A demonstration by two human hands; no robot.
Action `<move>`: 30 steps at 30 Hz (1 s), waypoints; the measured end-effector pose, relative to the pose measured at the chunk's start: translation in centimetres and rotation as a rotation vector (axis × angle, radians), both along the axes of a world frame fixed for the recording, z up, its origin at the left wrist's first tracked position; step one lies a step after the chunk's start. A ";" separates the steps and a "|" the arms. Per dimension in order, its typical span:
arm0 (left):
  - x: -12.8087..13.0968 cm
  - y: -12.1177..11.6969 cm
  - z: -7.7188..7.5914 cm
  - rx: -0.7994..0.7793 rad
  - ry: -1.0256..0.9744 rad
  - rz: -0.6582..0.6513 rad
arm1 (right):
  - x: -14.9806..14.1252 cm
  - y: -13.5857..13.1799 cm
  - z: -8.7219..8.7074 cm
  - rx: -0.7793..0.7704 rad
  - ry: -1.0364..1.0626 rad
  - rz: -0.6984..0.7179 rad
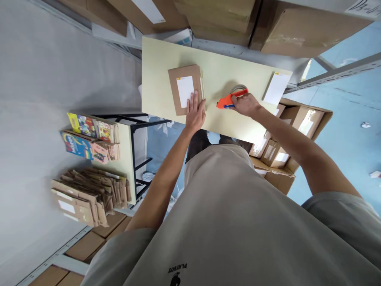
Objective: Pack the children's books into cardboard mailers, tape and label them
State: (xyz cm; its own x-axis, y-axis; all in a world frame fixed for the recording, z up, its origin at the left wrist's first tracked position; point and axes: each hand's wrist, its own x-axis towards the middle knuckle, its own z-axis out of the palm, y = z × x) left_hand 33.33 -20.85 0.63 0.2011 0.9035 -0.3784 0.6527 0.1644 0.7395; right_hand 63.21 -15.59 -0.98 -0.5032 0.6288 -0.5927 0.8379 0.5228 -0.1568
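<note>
A small cardboard box (175, 93) with a white label lies on the left half of the pale table. My left hand (195, 113) rests on its lower right part, fingers stretched out over the label's edge and the thumb by the box's right side. To the right of the box, my right hand (244, 105) is closed round the handle of an orange tape dispenser (225, 102) with a blue part below. Its tape roll (239, 88) shows behind the orange body. The dispenser points left towards the box, with a gap between them.
A stack of white labels (276, 88) lies at the right end of the table (156, 59). Below that end, a large open carton (326, 119) holds boxes. On a left side table stand folded cardboard pieces (89, 192) and colourful packs (80, 145). Big cartons (309, 29) fill the shelf behind.
</note>
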 end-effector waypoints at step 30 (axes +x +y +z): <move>1.1 10.1 9.1 0.748 -0.289 -0.386 | -11.6 1.3 18.5 0.385 0.299 -1.056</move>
State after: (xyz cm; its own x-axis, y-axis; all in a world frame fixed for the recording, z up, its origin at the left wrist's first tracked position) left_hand 34.44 -10.80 9.70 0.5391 0.7433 0.3961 0.3337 -0.6203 0.7098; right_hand 51.62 -14.29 17.55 0.2914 0.9316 -0.2172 0.8418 -0.3576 -0.4043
